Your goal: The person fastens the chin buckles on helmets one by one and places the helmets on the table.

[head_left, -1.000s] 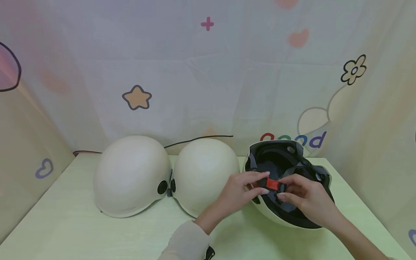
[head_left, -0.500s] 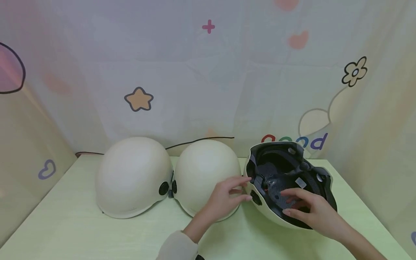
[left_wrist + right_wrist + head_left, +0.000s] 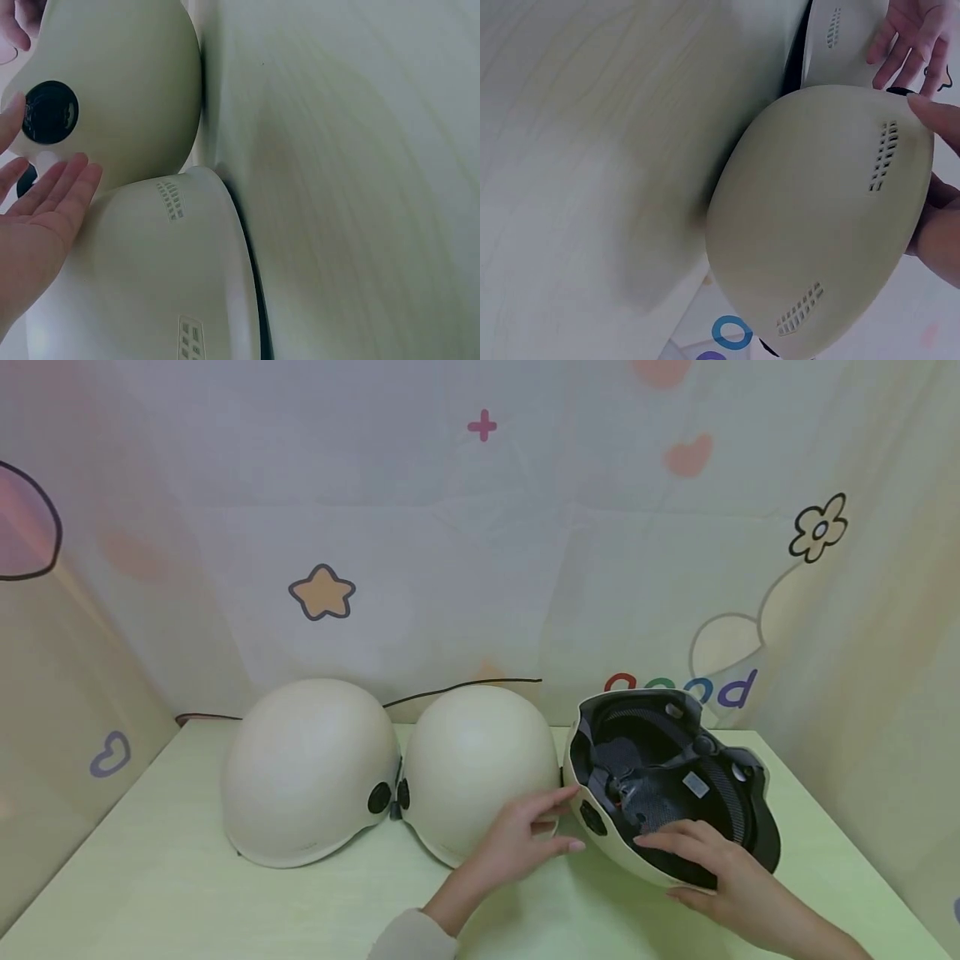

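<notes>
A cream helmet (image 3: pixel 622 852) lies at the right with its dark lining (image 3: pixel 660 793) facing up; the straps sit inside it. My left hand (image 3: pixel 521 835) is at its left side, fingers loosely extended beside the round black disc (image 3: pixel 50 112); whether they touch the shell is unclear. My right hand (image 3: pixel 720 877) is over the near rim, fingers loosely bent above the lining and thumb outside the shell. In the right wrist view the thumb is at the edge of the vented helmet shell (image 3: pixel 817 217).
Two more cream helmets stand dome up, one at the left (image 3: pixel 307 777) and one in the middle (image 3: pixel 476 760), nearly side by side. A thin black cord (image 3: pixel 465 683) runs behind them, in front of a printed curtain (image 3: pixel 420 543). All stand on a pale table (image 3: pixel 150 860).
Both hands have let go of the red and black buckle, which dropped into the helmet. My left hand moved left and down; my right hand moved down to the near rim.
</notes>
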`<state>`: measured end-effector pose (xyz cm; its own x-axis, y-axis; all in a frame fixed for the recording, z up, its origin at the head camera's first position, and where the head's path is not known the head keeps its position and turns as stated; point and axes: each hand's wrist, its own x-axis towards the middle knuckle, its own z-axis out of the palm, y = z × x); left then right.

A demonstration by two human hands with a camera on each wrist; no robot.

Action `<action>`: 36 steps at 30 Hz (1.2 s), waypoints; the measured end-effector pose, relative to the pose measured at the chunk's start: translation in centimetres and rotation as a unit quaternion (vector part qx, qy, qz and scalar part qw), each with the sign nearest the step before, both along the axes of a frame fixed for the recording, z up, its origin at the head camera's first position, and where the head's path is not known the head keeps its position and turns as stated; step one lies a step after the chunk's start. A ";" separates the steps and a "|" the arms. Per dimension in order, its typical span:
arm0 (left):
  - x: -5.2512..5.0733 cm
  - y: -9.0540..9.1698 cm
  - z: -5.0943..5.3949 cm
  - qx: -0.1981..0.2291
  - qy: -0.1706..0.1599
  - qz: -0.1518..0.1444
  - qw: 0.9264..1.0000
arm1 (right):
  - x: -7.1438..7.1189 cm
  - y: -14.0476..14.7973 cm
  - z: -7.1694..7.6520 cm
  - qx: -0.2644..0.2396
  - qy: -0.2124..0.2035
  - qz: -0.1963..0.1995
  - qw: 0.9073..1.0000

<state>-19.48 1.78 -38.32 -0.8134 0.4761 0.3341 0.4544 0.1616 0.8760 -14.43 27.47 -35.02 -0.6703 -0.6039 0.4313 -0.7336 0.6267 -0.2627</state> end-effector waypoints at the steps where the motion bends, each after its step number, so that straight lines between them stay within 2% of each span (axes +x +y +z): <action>1: 0.0 0.0 0.0 0.002 -0.002 -0.002 1.000 | 0.1 0.1 0.0 0.001 -0.001 -0.002 1.000; 4: 0.1 0.1 0.0 0.008 -0.010 -0.008 1.000 | 0.2 0.2 -0.1 0.000 0.000 -0.004 1.000; 11: 0.2 0.2 0.0 0.007 -0.008 -0.028 1.000 | -0.1 0.2 0.1 -0.013 0.033 0.009 0.999; 19: 0.1 0.8 0.0 -0.015 0.010 -0.034 0.999 | -0.4 0.1 1.3 -0.051 0.046 0.018 0.997; 24: -0.1 1.1 0.1 -0.017 0.013 -0.035 0.999 | -0.8 0.0 2.4 -0.075 0.054 0.010 0.996; 30: -0.2 1.2 0.4 -0.016 0.017 -0.027 0.999 | -1.3 0.2 4.2 -0.135 0.017 0.005 0.991; 33: -0.3 1.1 0.5 -0.011 0.016 -0.020 1.000 | -1.4 0.7 4.8 -0.181 -0.037 -0.031 0.982; 36: -0.4 1.1 0.6 -0.009 0.012 -0.012 1.000 | -1.2 1.3 5.2 -0.215 -0.105 -0.086 0.967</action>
<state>-19.92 2.89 -37.70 -0.7939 0.5008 0.3448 0.4790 0.1660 0.8620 -15.63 28.80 -29.80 -0.8448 -0.2701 0.4619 -0.5306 0.5344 -0.6579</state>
